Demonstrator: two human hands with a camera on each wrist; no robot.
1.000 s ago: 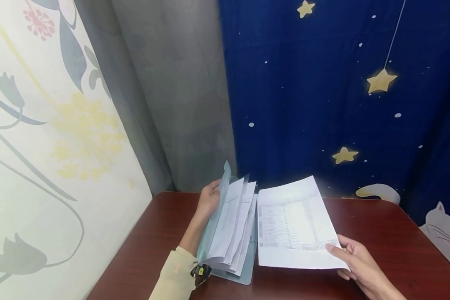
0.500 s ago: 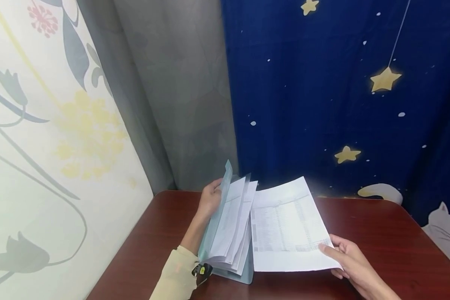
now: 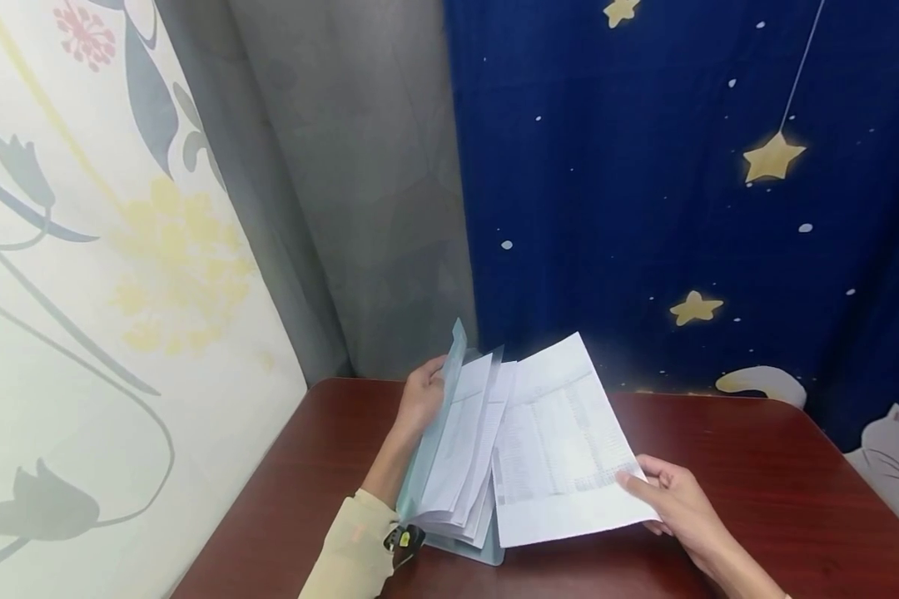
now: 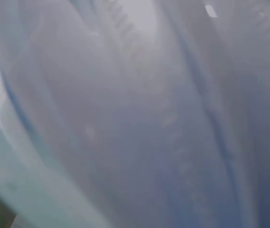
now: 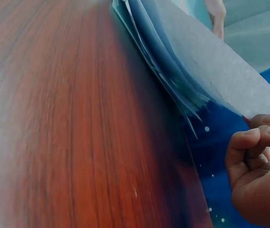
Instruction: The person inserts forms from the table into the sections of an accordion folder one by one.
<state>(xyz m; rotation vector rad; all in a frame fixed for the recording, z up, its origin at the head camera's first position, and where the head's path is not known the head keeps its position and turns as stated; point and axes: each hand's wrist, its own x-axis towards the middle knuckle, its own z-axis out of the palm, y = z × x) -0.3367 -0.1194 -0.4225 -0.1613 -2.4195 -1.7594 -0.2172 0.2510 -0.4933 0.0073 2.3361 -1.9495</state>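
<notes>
A pale teal folder [image 3: 433, 441] stands partly spread on the table, with several printed sheets and clear sleeves [image 3: 460, 449] fanned between its covers. My left hand [image 3: 419, 398] grips the raised left cover near its top edge. In my right hand [image 3: 674, 499], a printed paper sheet [image 3: 562, 449] is pinched at its lower right corner between thumb and fingers. The sheet's left edge overlaps the folder's contents; whether it sits inside a sleeve I cannot tell. Blurred sleeves [image 4: 125, 118] fill the left wrist view. The right wrist view shows the sheet's underside [image 5: 225, 71] and curled fingers [image 5: 244, 142].
The reddish-brown wooden table [image 3: 779, 466] extends to both sides of the folder. Behind it hang a grey curtain [image 3: 367, 208] and a dark blue one with stars [image 3: 607, 166]. A white flowered panel [image 3: 120, 333] borders the left side.
My right hand has moved left with the sheet, bringing its left edge over the folder's pages and tilting it. My left hand keeps holding the cover in about the same place.
</notes>
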